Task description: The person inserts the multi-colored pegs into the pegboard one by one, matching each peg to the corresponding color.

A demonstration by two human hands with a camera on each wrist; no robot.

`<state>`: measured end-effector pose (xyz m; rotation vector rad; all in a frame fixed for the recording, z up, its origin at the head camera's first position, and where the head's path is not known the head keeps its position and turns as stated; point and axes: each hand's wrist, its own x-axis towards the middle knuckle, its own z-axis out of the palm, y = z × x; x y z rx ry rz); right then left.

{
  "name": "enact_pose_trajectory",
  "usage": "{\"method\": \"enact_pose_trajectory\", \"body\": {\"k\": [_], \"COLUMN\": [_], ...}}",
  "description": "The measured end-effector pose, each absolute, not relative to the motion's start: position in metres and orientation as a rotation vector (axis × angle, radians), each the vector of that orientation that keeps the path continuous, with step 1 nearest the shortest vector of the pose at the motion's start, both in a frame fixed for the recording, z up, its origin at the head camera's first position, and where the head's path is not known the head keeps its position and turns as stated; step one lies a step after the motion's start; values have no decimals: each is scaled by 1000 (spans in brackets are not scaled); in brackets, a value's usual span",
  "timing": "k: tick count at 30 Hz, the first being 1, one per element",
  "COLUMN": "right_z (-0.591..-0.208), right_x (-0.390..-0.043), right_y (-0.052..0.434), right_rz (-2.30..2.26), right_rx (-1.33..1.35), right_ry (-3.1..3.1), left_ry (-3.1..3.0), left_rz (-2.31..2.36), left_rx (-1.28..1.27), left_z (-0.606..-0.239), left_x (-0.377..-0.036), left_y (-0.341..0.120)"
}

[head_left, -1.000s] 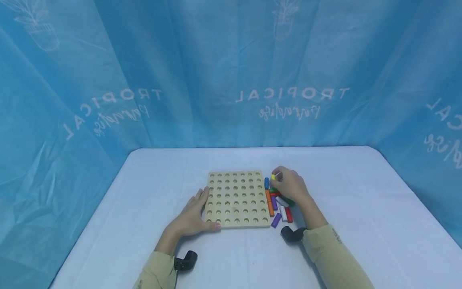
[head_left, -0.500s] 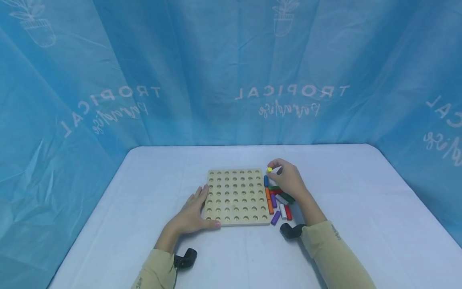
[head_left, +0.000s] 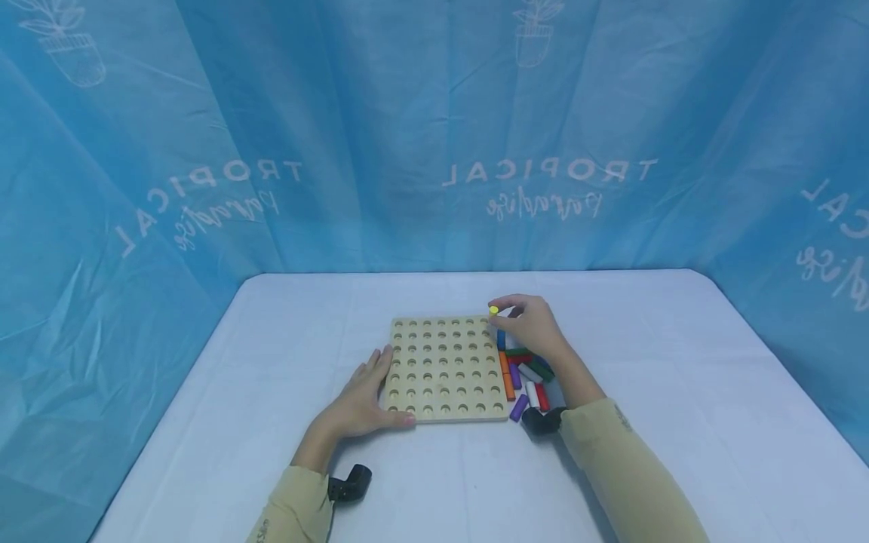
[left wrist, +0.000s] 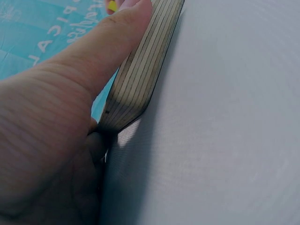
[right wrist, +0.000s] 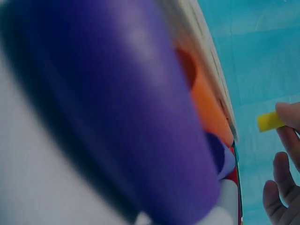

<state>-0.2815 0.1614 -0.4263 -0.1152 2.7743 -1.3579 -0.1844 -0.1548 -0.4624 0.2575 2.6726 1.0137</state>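
The right hand (head_left: 532,326) pinches a small yellow peg (head_left: 493,310) between its fingertips and holds it just above the far right corner of the wooden board (head_left: 444,369), a flat board full of round holes that lies on the desk (head_left: 237,422) near the middle of its near half. In the right wrist view the yellow peg (right wrist: 270,121) sticks out from the fingers (right wrist: 288,115), clear of the board's edge. The left hand (head_left: 360,403) lies flat on the desk with straight fingers along the board's left side, its thumb pressed against the near left corner; the left wrist view shows the thumb (left wrist: 101,56) resting along the layered edge of the board. A loose heap of coloured pegs (head_left: 526,377) in orange, purple, white, red, green and blue lies just beside the board's right edge, under the right wrist.
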Motion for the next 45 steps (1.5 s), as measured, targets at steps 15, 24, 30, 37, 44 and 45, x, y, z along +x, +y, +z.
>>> {"method": "enact_pose_trajectory", "body": {"k": [15, 24, 30, 37, 44, 45], "right_z": [-425, -425, -427, -426, -423, -423], "right_x": [-305, -313, -314, -313, -313, -314], "right_y": [148, 137, 132, 133, 132, 131], "right_rz": [-1418, -1360, -1339, -1304, -1250, -1241], "right_rx": [-31, -97, -133, -126, -178, -180], "right_ry": [2553, 2604, 2619, 2629, 2654, 2657], "left_ry": [2664, 2666, 2669, 2671, 2683, 2685], "left_rz": [1013, 1027, 1013, 1003, 980, 976], "left_rx": [244, 256, 253, 265, 283, 288], "left_z": [-462, -461, -462, -462, -463, -463], "left_x": [-185, -186, -186, -187, -187, -187], "left_y": [-155, -155, -154, -154, -155, -156]}}
